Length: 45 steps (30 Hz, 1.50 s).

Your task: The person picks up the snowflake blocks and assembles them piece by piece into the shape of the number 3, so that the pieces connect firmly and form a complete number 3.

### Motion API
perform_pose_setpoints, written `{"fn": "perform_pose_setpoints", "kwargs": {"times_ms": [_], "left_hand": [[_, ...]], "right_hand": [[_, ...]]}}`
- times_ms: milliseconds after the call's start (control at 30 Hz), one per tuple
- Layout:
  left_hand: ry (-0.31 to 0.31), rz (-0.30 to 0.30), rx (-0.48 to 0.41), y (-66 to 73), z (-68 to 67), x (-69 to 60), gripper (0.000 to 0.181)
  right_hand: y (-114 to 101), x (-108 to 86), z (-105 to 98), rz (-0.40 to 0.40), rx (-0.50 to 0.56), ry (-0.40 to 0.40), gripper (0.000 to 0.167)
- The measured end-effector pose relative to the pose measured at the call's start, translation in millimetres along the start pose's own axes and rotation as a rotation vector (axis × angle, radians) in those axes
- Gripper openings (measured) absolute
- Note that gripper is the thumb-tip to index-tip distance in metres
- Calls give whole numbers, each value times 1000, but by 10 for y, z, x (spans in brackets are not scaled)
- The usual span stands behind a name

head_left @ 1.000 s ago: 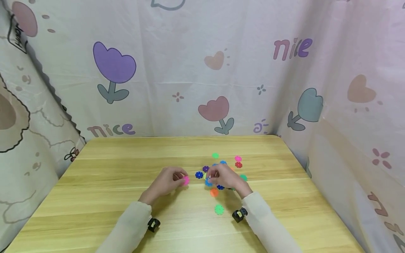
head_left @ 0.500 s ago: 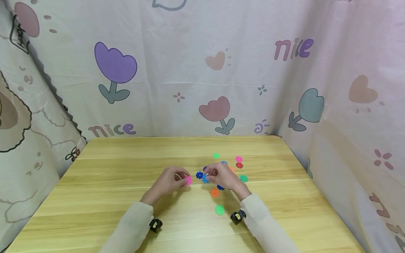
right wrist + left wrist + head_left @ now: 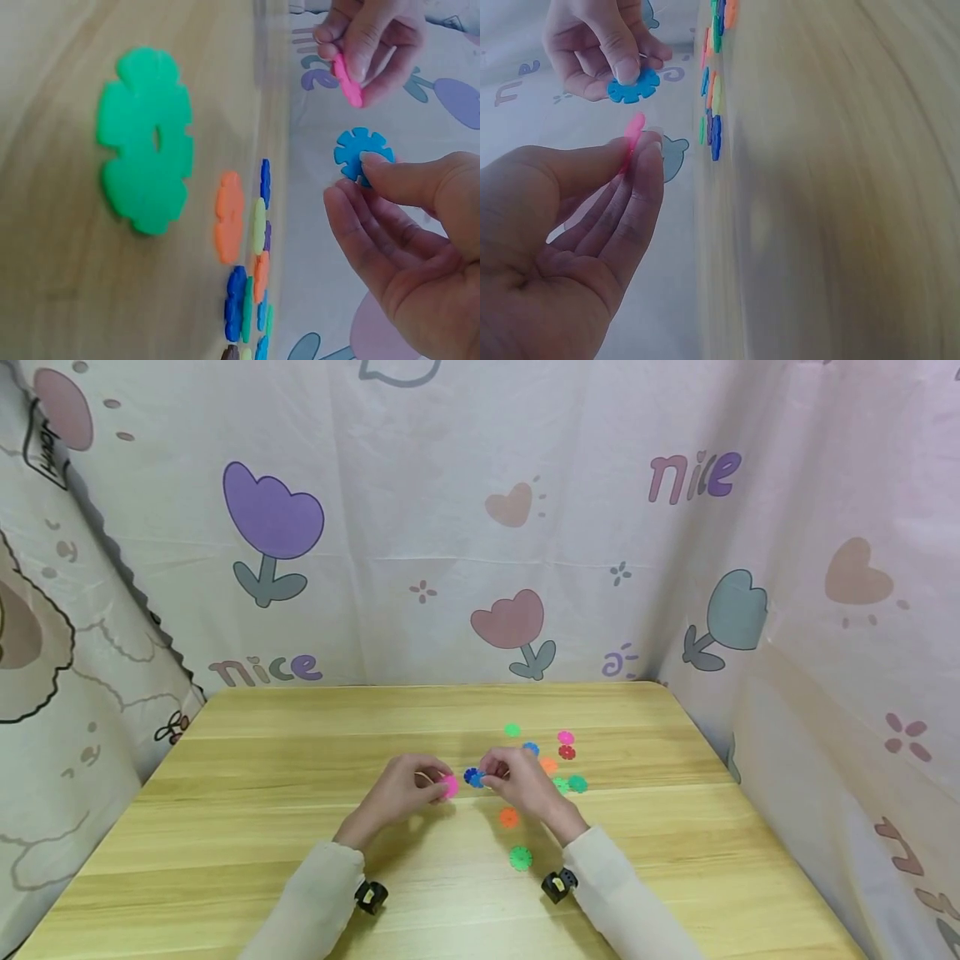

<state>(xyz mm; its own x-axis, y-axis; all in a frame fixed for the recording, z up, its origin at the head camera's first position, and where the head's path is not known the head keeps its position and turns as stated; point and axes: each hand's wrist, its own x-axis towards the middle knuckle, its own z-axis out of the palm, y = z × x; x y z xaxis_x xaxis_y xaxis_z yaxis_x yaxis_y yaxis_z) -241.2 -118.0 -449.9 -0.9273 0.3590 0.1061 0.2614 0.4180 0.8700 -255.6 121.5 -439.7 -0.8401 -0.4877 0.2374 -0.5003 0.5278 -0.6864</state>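
Observation:
Between thumb and fingertips my left hand (image 3: pixel 405 787) pinches a pink notched plastic disc (image 3: pixel 449 787), seen nearly edge-on in the left wrist view. Facing it, my right hand (image 3: pixel 525 781) pinches a light blue notched disc (image 3: pixel 360 154) by its edge. Both discs are held above the table, a small gap apart. A dark blue disc (image 3: pixel 471 776) lies on the table just behind the light blue one in the head view. Part of the scattered discs is hidden behind my right hand there.
More notched discs lie on the wooden table (image 3: pixel 262 827): a green one (image 3: pixel 521 858) and an orange one (image 3: pixel 509 817) at the near side, a red one (image 3: pixel 567 752) and a pink one farther back. A patterned cloth (image 3: pixel 420 527) hangs behind the table.
My right hand has moved left with the light blue disc, closer to the pink one. My left hand has shifted slightly right with the pink disc.

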Motion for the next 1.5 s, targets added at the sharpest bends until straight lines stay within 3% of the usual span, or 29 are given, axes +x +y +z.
{"fn": "perform_pose_setpoints", "kwargs": {"times_ms": [333,567,833,1167,1500], "left_hand": [[3,0,-51,28,27,10,15],[9,2,-81,-8,21,13,17],[8,-13,-110,7,12,2,18],[5,-41,-142,-2,28,9,18],[21,-78,-190,40,47,11,17]], "right_hand": [[-10,37,102,-22,13,-5,2],[-48,34,123,-58,15,39,4],[-27,57,162,-178,-71,93,9],[-15,42,176,-107,-26,77,5],[1,57,195,-137,-5,89,13]]}}
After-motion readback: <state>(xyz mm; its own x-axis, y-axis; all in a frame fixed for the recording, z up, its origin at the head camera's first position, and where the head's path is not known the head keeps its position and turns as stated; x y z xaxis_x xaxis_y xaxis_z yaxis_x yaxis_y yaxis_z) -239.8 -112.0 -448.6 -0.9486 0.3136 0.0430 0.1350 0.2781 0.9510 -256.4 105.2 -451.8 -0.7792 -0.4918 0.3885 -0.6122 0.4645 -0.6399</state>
